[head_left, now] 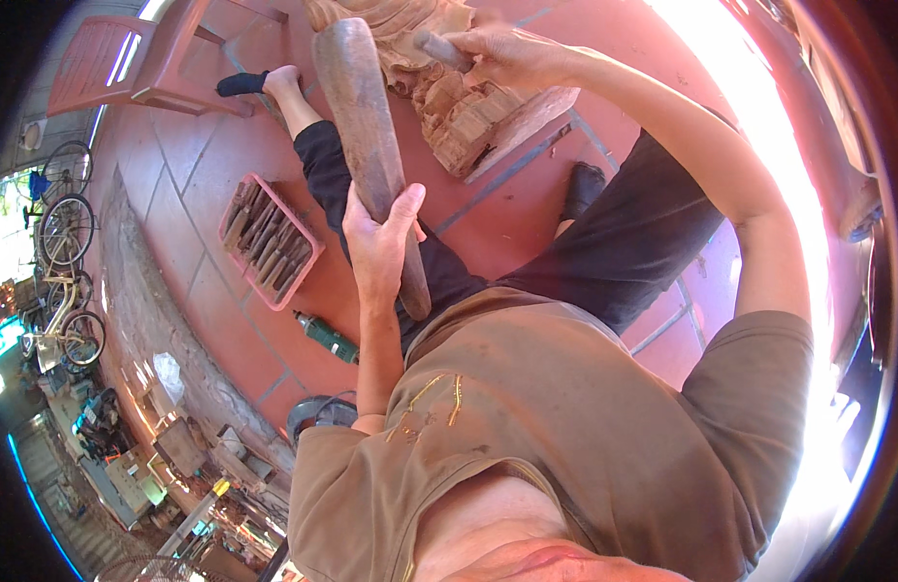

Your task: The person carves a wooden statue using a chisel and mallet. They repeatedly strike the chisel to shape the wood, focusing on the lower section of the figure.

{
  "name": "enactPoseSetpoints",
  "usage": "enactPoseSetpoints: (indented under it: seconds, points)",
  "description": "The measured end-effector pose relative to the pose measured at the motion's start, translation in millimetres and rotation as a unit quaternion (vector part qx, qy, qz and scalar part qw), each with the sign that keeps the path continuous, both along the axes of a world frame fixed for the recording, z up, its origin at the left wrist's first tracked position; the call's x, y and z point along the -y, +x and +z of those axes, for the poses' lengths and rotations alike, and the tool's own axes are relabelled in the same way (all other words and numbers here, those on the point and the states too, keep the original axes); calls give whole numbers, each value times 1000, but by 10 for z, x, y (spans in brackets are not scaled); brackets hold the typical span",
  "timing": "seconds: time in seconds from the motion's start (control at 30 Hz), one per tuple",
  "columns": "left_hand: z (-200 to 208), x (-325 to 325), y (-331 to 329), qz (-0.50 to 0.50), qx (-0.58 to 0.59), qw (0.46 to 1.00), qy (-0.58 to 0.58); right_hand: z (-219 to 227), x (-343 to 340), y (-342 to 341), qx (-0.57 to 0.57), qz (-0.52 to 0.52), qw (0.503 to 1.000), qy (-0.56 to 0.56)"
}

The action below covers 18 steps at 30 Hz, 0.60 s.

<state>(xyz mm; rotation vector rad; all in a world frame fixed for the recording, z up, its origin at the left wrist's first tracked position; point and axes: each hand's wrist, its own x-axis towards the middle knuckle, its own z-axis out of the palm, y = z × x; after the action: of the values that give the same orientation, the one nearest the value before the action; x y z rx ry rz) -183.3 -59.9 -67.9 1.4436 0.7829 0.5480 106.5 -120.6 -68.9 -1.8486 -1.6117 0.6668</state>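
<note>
My left hand (pixel 381 247) is wrapped round the narrow lower part of a long wooden mallet (pixel 357 107), its thick head pointing away from me. My right hand (pixel 515 56) is closed round a chisel, whose wooden handle end (pixel 439 48) sticks out to the left; its blade is hidden. Below the right hand lies a carved wooden sculpture (pixel 468 121) with deep folds and relief, resting on a pale flat base (pixel 529 131). The mallet head is raised to the left of the chisel handle, apart from it.
On the tiled floor at left stands a pink tray (pixel 299 286) of several wooden-handled carving tools. Nearer me lie a green power tool (pixel 325 335) and a dark round object (pixel 318 412). A red plastic chair (pixel 105 63) stands far left; bicycles (pixel 69 233) are beyond.
</note>
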Motion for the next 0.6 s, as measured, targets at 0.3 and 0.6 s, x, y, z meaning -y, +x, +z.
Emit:
enactPoseSetpoints:
  seconds: [0.3,0.6]
  points:
    - [-14,-10,28,-7,13,1000,4,-92,-25,179,-57,-50,996,44]
    - [-127,-86,87,-30,-3,999,-12,-300,137,229,-284,-166,944,0]
